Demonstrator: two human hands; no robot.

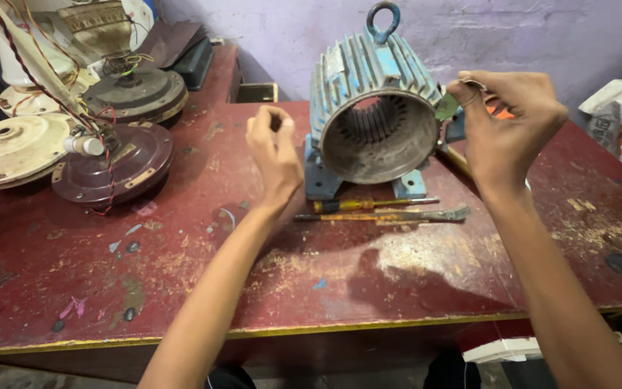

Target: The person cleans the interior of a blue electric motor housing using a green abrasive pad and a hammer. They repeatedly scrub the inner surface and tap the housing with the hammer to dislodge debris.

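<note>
Both hands hover before a blue motor housing (372,108) on a red workbench (181,288): right hand (505,122) pinching something small, left hand (273,148) curled, apparently empty. The piece could slip and drop into the housing.

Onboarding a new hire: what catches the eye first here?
The blue finned motor shell, hollow, stands centre-back on the red bench. Both hands are raised before it, left hand and right hand pinching something small. Fan motors pile at far left; a screwdriver lies in front.
</note>
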